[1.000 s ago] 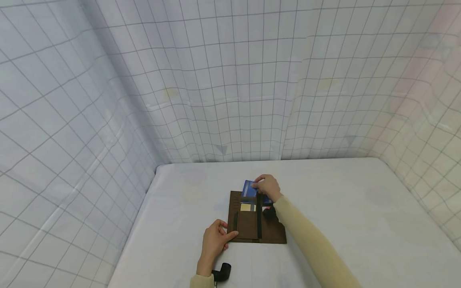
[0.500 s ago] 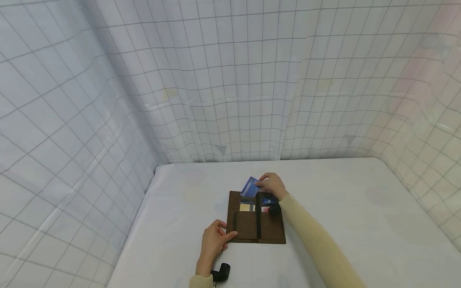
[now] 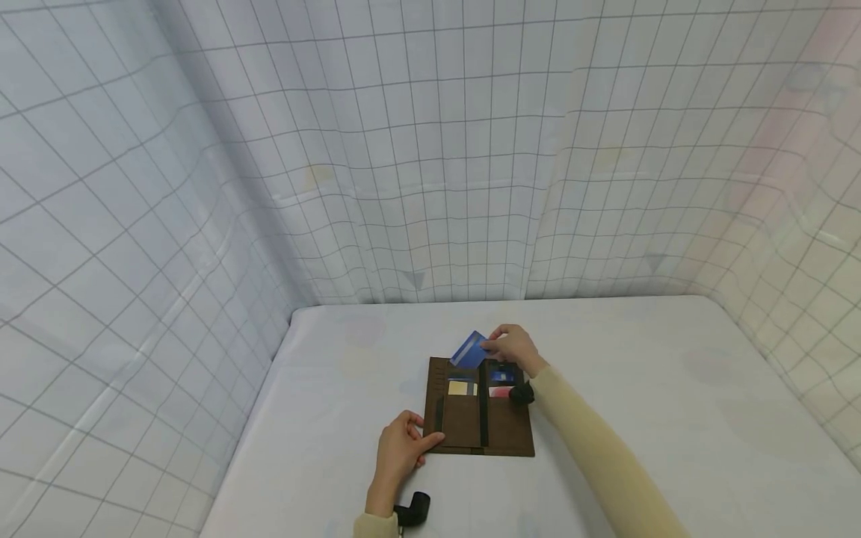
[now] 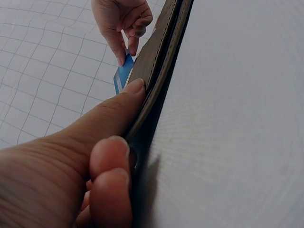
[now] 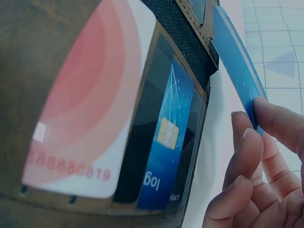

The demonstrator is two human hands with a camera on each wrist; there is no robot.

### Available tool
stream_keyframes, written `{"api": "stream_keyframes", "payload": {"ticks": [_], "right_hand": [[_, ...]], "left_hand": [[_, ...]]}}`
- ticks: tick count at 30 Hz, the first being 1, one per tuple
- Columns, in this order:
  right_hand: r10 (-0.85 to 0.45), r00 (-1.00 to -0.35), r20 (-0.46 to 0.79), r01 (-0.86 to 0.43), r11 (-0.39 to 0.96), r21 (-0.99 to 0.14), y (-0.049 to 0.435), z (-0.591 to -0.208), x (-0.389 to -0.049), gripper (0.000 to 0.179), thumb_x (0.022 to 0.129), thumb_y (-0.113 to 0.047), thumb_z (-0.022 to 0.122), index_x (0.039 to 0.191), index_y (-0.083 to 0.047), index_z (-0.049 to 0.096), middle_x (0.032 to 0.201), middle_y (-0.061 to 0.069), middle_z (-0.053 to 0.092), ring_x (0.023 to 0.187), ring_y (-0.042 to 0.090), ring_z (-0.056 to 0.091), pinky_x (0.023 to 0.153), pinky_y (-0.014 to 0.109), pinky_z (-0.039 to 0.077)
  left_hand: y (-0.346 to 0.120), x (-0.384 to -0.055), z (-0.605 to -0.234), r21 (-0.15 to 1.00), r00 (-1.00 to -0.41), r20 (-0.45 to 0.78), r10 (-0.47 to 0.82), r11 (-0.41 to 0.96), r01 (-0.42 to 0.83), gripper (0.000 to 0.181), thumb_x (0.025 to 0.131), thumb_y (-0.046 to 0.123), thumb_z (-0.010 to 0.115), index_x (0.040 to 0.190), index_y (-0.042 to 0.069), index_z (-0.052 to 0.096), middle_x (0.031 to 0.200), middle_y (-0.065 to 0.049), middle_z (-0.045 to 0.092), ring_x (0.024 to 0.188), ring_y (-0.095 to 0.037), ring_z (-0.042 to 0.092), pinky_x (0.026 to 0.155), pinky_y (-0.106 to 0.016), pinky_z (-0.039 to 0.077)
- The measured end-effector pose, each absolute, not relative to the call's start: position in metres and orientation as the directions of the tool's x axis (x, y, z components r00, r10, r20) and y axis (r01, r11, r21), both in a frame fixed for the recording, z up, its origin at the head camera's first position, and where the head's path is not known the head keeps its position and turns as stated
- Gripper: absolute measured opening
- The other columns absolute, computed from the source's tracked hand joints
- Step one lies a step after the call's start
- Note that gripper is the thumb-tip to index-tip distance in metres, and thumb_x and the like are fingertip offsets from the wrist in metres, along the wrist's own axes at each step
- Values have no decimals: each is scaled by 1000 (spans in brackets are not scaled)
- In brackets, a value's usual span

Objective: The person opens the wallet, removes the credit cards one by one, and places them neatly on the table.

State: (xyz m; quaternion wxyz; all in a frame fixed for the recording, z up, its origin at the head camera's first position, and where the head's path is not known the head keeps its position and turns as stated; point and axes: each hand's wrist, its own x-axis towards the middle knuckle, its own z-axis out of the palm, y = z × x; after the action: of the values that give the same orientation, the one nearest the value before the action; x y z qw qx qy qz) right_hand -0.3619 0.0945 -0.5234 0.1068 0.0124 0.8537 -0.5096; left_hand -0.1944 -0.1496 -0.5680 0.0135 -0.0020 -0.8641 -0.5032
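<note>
A brown wallet (image 3: 460, 422) lies spread flat on the white table, card pockets at its far end. My left hand (image 3: 399, 446) grips its near left corner, thumb (image 4: 133, 87) on top and the other fingers at the edge. Above the far edge, my right hand (image 3: 514, 346) pinches a blue card (image 3: 468, 350) with a pale stripe between thumb and forefinger. The card is tilted, its lower corner close over the left pockets. In the right wrist view, a red and white card (image 5: 95, 104) and a blue chip card (image 5: 166, 142) sit in the right-hand pockets.
A yellowish card (image 3: 461, 388) sits in a left pocket of the wallet. Black wrist cameras are strapped on both wrists, the left one (image 3: 415, 509) close to the table. White gridded cloth walls (image 3: 430, 187) stand behind and at both sides of the table (image 3: 639, 373).
The right hand has drawn the blue card up out of the top left pocket, moved slightly right and tilted it. The left hand stays on the wallet corner.
</note>
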Motion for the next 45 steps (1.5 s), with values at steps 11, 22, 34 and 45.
{"api": "stream_keyframes", "payload": {"ticks": [11, 22, 34, 45], "right_hand": [[-89, -978, -189, 129, 458, -880, 101, -530, -355, 22, 83, -20, 74, 87, -4, 60, 72, 5, 68, 52, 15, 57, 48, 24, 43], [-91, -978, -186, 131, 420, -898, 103, -530, -353, 19, 85, -17, 72, 87, -3, 59, 73, 5, 68, 51, 14, 56, 47, 24, 43], [-105, -982, -159, 102, 414, -904, 105, -528, -349, 19, 87, -17, 70, 89, -2, 57, 73, 5, 67, 53, 15, 57, 49, 25, 44], [-96, -983, -158, 107, 398, -911, 103, -527, -343, 20, 88, -17, 69, 91, -2, 57, 75, 7, 68, 52, 14, 55, 48, 25, 42]], "left_hand": [[-151, -192, -567, 868, -1000, 20, -14, 496, 10, 42, 74, 30, 82, 91, 3, 55, 59, 3, 50, 34, -7, 49, 37, -24, 39], [-150, -193, -568, 868, -999, 35, -18, 497, 21, 42, 73, 30, 83, 91, 3, 55, 59, 3, 50, 33, -6, 48, 37, -24, 38], [-148, -194, -565, 870, -999, 31, -22, 493, 16, 42, 73, 30, 83, 91, 4, 55, 60, 3, 50, 34, -6, 49, 37, -23, 38], [-149, -194, -567, 864, -1000, 21, -16, 504, 11, 42, 74, 30, 82, 91, 3, 55, 59, 2, 49, 34, -7, 49, 37, -24, 38]]}}
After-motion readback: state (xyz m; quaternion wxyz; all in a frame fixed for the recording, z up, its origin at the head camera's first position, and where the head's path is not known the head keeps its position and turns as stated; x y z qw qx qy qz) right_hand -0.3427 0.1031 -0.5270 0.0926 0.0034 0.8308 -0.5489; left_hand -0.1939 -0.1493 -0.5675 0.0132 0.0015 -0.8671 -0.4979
